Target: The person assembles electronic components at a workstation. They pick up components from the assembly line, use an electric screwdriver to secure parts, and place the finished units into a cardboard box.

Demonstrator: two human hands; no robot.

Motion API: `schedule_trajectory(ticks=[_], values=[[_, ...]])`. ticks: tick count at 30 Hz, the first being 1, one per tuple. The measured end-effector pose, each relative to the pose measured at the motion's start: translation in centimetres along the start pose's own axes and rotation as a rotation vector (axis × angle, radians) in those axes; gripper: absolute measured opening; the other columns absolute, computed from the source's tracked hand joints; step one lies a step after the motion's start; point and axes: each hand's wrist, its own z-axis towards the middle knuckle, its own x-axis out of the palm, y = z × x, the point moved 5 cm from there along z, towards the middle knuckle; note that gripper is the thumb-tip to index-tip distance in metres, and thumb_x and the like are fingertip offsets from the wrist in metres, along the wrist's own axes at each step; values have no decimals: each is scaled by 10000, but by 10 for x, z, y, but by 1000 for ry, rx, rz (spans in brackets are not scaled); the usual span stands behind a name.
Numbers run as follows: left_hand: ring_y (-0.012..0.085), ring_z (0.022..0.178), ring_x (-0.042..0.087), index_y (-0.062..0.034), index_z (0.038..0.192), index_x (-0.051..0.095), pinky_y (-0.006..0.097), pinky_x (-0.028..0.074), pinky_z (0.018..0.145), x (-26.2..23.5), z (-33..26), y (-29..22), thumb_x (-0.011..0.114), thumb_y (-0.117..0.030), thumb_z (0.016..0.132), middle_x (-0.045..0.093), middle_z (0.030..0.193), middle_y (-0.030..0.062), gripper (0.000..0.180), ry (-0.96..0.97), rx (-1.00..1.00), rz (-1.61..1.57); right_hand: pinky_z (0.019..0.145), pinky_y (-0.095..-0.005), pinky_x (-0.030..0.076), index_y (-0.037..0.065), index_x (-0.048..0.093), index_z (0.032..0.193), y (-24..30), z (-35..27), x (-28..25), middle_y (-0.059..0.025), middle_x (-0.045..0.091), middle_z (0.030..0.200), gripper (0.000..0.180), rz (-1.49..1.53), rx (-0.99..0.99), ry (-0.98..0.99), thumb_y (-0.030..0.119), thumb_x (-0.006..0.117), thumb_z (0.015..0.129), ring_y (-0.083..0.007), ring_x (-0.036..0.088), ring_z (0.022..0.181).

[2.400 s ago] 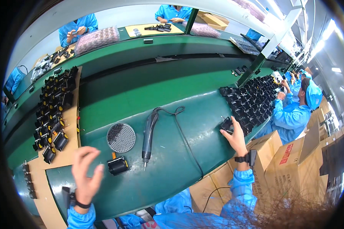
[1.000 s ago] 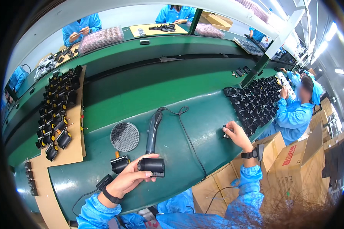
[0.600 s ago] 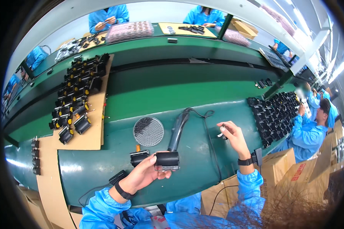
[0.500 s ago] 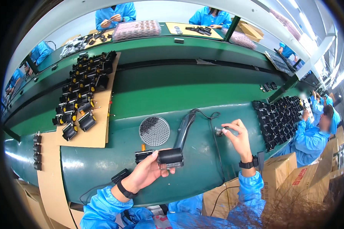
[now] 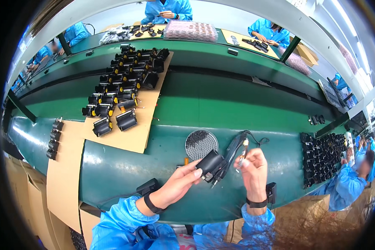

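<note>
My left hand (image 5: pixel 180 183) grips a black plastic housing (image 5: pixel 209 163) with a smooth curved face, tilted up to the right. In the fingertips of my right hand (image 5: pixel 254 168) is a small metal part (image 5: pixel 244 151) with a brass-coloured end, upright and just right of the housing. Both hands are above the green table. Behind the housing lies a black electric screwdriver (image 5: pixel 236 143), its bit (image 5: pixel 215 182) showing below. A round grey dish (image 5: pixel 214 141) of small black screws sits beyond my left hand. An orange-yellow piece (image 5: pixel 186 161) shows beside the dish, partly hidden by that hand.
Cardboard (image 5: pixel 152 133) at left carries rows of black housings (image 5: pixel 125 79). Several black parts (image 5: pixel 54 139) stand at the far left. More black parts (image 5: pixel 323 160) are massed at right, beside a co-worker in blue (image 5: pixel 349 183). Other people work across the bench.
The view has swung left, so the table appears shifted right. My left hand has tilted the housing. My right hand has drawn closer to it, and the metal part is now held upright.
</note>
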Motion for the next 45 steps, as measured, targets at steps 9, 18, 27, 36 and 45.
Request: schedule_trajectory(ticks=[9, 18, 27, 36, 45], values=[[251, 1174, 642, -193, 1662, 111, 324, 546, 823, 8, -4, -40, 671, 27, 915, 514, 1376, 143, 959, -19, 182, -6, 861, -405, 610, 47, 389, 1524, -12, -21, 61, -126, 581, 1247, 733, 135, 183, 279, -40, 732, 882, -281, 721, 993], [221, 1139, 658, -174, 1586, 233, 329, 591, 853, -10, 4, -30, 674, 103, 897, 526, 1331, 139, 864, -117, 258, 83, 917, -400, 577, 1, 423, 1483, -37, -32, 75, -127, 583, 1246, 689, 106, 34, 207, -112, 716, 870, -257, 687, 1053], [144, 1074, 635, -132, 1577, 339, 280, 554, 793, 7, -3, -36, 641, -51, 1002, 597, 1258, 81, 655, -14, 135, 454, 909, -366, 572, -7, 465, 1464, -30, -28, 61, -130, 650, 1227, 654, -28, 73, 169, -75, 731, 870, -232, 680, 1080], [310, 1205, 646, -127, 1511, 402, 323, 528, 788, -12, 2, -22, 485, -172, 1096, 563, 1419, 180, 426, -36, 67, -123, 747, -327, 607, -23, 549, 1361, -29, -29, 52, -111, 642, 1154, 459, -82, -43, -45, -53, 695, 927, -190, 700, 962], [292, 1424, 472, -70, 1626, 257, 436, 478, 1067, -10, 3, -14, 507, -189, 1084, 440, 1557, 135, 609, 51, 165, -303, 690, -265, 592, -43, 576, 1237, -32, -32, 71, -104, 680, 901, 423, -290, -17, -170, -88, 767, 862, -143, 700, 758]])
